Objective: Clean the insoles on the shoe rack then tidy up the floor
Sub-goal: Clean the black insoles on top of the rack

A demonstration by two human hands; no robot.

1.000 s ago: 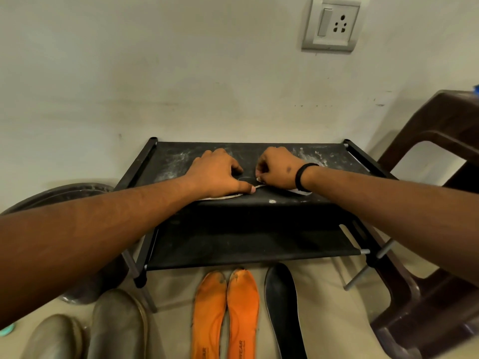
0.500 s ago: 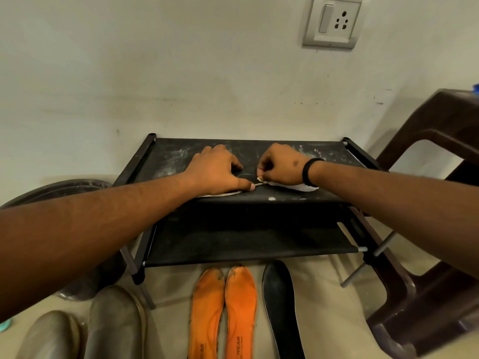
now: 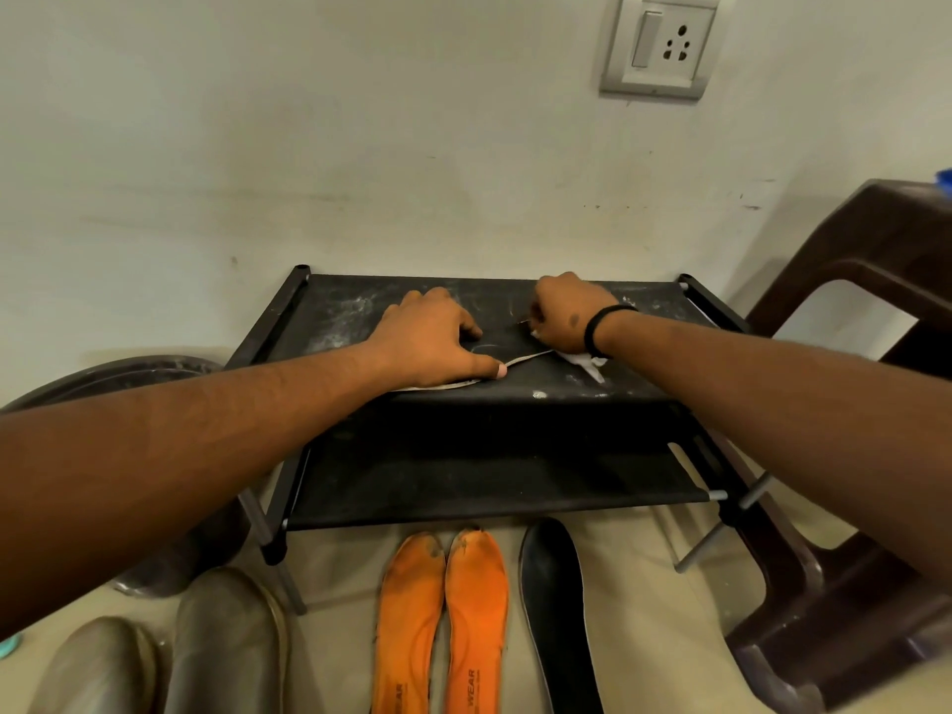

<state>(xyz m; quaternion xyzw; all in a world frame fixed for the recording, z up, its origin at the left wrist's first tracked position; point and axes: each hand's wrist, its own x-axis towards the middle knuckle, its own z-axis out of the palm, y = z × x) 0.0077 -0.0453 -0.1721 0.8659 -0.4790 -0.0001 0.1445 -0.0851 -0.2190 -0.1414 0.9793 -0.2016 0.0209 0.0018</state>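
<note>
Hands on shoe rack (image 3: 329, 311), left hand (image 3: 430, 342) flat on insole (image 3: 520, 360), right hand (image 3: 566, 314) gripping tissue (image 3: 587, 363), three floor insoles (image 3: 438, 620).

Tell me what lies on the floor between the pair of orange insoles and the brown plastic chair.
In the head view, one black insole lies between the orange insoles and the brown plastic chair.

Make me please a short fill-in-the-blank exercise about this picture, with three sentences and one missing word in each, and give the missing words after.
1. The left hand presses an insole flat on the ____ shelf of the shoe rack.
2. The right hand, with a black band at its wrist, holds a crumpled ____ tissue.
3. On the floor in front of the rack lie two ____ insoles beside a black insole.

Missing words: top; white; orange
</note>
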